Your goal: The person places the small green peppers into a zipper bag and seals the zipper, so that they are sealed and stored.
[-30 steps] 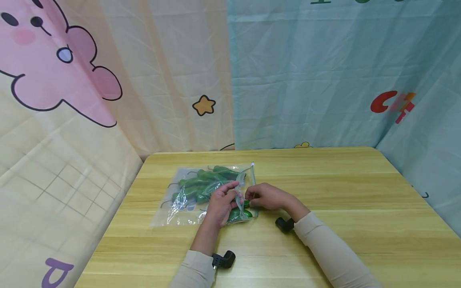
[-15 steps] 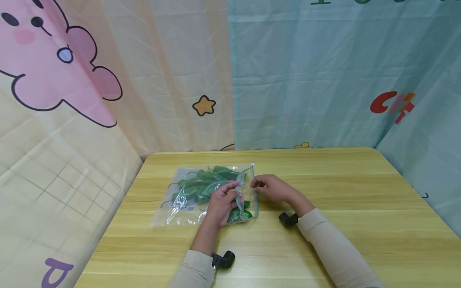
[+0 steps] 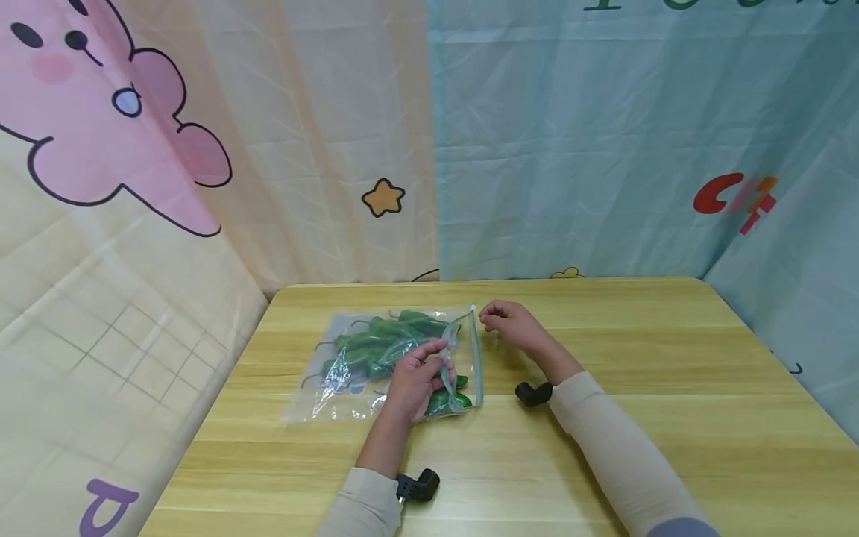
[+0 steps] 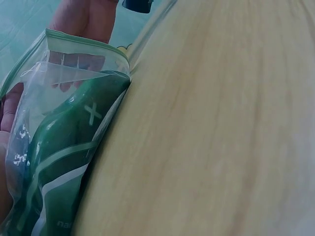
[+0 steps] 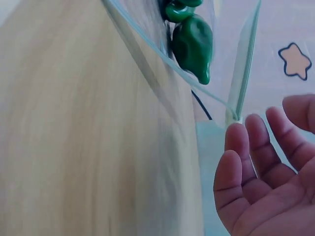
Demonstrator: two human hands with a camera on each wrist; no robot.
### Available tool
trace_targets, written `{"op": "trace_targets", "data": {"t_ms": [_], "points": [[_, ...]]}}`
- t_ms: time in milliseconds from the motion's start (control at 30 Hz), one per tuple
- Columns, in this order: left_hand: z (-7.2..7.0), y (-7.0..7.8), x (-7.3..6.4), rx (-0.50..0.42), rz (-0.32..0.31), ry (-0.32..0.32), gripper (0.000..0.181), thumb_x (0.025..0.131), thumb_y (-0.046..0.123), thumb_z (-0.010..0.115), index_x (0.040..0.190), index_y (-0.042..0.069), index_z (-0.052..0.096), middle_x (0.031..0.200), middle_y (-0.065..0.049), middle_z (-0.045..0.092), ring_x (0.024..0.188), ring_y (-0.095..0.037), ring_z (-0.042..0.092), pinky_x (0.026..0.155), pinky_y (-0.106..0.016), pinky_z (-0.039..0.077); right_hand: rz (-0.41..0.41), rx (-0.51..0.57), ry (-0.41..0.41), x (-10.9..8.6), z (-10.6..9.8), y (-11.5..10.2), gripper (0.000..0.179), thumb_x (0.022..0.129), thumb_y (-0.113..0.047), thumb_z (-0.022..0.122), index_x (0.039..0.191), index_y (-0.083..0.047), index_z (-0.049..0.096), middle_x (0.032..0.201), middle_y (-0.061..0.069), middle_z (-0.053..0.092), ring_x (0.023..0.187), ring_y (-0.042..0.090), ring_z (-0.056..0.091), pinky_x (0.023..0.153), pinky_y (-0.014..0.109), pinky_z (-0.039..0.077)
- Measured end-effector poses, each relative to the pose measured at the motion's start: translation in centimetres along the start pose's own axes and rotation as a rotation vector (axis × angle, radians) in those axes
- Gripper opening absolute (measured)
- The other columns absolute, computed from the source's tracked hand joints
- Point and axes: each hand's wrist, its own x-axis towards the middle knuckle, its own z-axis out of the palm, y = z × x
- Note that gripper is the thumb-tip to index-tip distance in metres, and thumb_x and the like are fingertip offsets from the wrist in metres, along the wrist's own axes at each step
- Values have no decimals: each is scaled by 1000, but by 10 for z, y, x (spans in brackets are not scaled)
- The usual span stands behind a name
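Note:
A clear zip bag (image 3: 479,365) lies on the table with several green peppers (image 3: 365,344) inside, stems mostly to the left. Its mouth faces right and gapes, a small white slider (image 3: 473,307) at the far corner. My left hand (image 3: 411,380) grips the upper lip of the mouth between thumb and fingers. Close beside the slider is my right hand (image 3: 513,326), fingers loosely bent and holding nothing. The right wrist view shows those fingertips (image 5: 237,135) by the bag's corner; whether they touch it I cannot tell. In the left wrist view a pepper (image 4: 74,132) shows through printed film.
The wooden table (image 3: 604,335) reaches back to printed curtains (image 3: 570,134) behind and at both sides. A black wrist camera (image 3: 417,485) sits on the left wrist, another black camera (image 3: 533,394) on the right.
My right hand has left the middle of the bag's mouth and moved away along its edge to the slider corner. My left hand keeps its grip in place.

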Motion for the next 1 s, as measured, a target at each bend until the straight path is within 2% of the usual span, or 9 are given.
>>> {"op": "trace_targets", "data": {"t_ms": [167,400,633,833,1000], "points": [[-1,-1,1,1,2,-3,39,96,-5,50,134,-13,49,87,-11,58,72,-15,62,68,-27,58,83,131,34,8,-2,5,34,104,-24,50,120,4,59,121,16,59,109,30,57,90,43,51],[0,-1,1,0,-4,3,38,97,-5,50,134,-11,51,88,-11,58,72,-15,62,68,-27,58,193,252,23,20,2,11,37,105,-32,49,118,0,59,124,17,57,102,26,61,81,33,54],[-1,-1,1,-10,-5,-1,37,96,-6,50,133,-10,53,88,-11,58,72,-15,63,68,-27,58,289,367,25,30,9,12,49,105,-35,47,134,4,50,129,20,54,95,24,61,79,30,55],[-1,-1,1,-12,-3,1,37,96,-6,51,132,-9,55,87,-11,59,72,-15,63,68,-28,59,332,441,40,40,16,12,47,103,-36,50,130,2,54,119,15,59,92,21,63,79,30,56],[-1,0,1,-12,-2,-3,37,96,-6,50,133,-10,53,87,-10,59,71,-15,63,68,-27,58,351,451,47,44,19,11,40,102,-35,54,124,-1,57,115,13,58,94,22,61,80,29,55]]}}
